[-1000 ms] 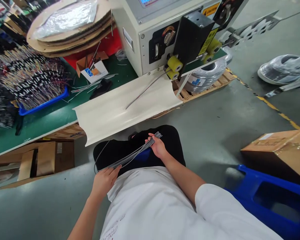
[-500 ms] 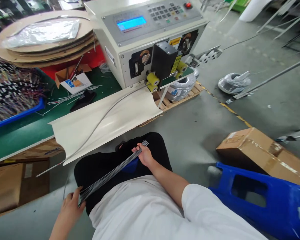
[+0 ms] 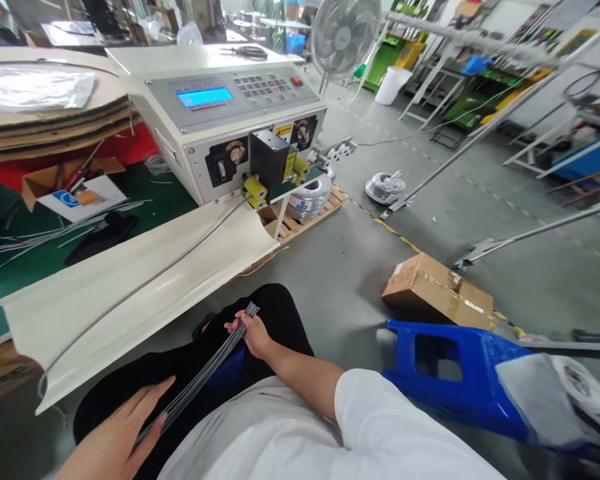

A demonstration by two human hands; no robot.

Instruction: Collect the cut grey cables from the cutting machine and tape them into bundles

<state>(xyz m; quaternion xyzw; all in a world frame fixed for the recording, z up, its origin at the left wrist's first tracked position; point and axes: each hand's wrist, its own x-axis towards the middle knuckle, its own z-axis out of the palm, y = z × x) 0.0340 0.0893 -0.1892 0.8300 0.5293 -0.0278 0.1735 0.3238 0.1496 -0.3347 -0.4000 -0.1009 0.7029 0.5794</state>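
Observation:
A bundle of thin grey cables (image 3: 200, 379) lies slantwise over my black-clad lap. Near its upper end my right hand (image 3: 253, 333) is closed around it, the cut tips sticking out past the fingers. At the lower end my left hand (image 3: 125, 423) has its fingers spread, the thumb against or just over the cables. A single grey cable (image 3: 145, 283) runs from yellow rollers (image 3: 256, 189) on the machine (image 3: 180, 160) down the cream metal chute (image 3: 210, 267), its end hanging over the chute's lower left edge.
On the green table (image 3: 150, 190) are an open small carton (image 3: 75, 193), loose wires and a black object. Cardboard discs (image 3: 55, 133) are stacked at left. To the right stand a blue plastic chair (image 3: 430, 373) and a carton (image 3: 435, 293). A fan (image 3: 343, 37) stands behind.
The view has swung up and to the right. My left hand has opened its fingers at the cables' lower end. The cable on the chute lies straighter. My right hand still grips the bundle.

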